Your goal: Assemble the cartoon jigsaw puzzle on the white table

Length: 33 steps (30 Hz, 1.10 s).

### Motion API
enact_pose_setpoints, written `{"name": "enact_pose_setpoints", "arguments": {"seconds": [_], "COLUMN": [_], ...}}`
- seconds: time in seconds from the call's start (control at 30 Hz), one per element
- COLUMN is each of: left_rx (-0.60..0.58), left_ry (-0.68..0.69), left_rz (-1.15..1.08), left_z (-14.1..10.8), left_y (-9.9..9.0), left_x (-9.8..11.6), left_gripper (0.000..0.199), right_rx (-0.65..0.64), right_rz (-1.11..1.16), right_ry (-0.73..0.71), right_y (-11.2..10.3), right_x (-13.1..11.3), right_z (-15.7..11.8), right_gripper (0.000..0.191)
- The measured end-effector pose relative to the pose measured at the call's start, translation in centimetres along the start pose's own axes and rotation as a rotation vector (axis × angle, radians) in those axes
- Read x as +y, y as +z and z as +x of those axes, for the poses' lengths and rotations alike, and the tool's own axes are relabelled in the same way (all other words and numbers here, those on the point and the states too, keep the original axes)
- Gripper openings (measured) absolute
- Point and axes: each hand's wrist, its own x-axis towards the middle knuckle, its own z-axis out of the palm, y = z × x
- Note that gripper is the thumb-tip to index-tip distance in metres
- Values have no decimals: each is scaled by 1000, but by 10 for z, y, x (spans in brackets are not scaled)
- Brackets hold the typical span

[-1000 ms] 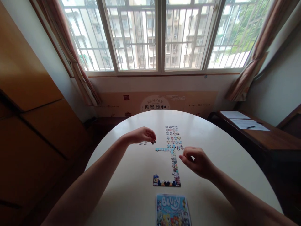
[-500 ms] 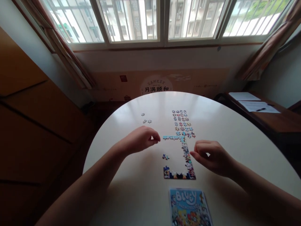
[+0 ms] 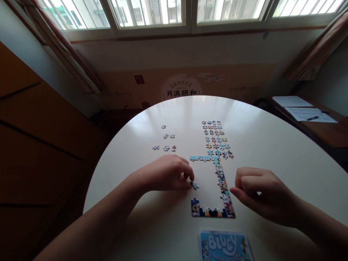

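Small dark- and light-blue jigsaw bit [image 3: 195, 185]: flat on desk, in open L side of part-built frame, just above its lower L corner; 1 pc or 2 joined, can't tell. L hand [image 3: 170, 172]: thumb + index tips at bit's L end, bent toward each other; whether grip is clamped on it or slightly apart, can't tell. Part-built jigsaw frame [image 3: 224, 188]: light-blue top strip, multicol. R side, dark bottom edge w/ short L corner. R hand [image 3: 263, 192]: just R of frame, fingers curled, grip together, nothing seen in it. Loose multicol. pcs in rows [image 3: 214, 139]: beyond top strip, lowest ones close to it. Six loose pcs [image 3: 166, 148]: farther L, beyond L hand, spaced apart. Flat blue "BLUEY" box or booklet [image 3: 224, 246]: nearer wearer, below frame, cut off by view edge. All on round white glossy desk [image 3: 152, 221]. Off to R: brown wooden side table [image 3: 323, 132] w/ white paper sheets [image 3: 304, 113] + dark pen [image 3: 312, 118].
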Motion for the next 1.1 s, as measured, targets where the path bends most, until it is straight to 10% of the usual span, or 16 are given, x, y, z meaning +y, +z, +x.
{"name": "enact_pose_setpoints", "arguments": {"seconds": [1.1], "left_rx": [-52], "left_ry": [-123], "left_rz": [146], "left_z": [-3], "left_y": [10], "left_x": [17], "left_gripper": [4], "right_rx": [96], "right_rz": [-23], "right_ry": [29], "right_y": [13], "right_x": [22], "right_z": [2], "right_gripper": [40]}}
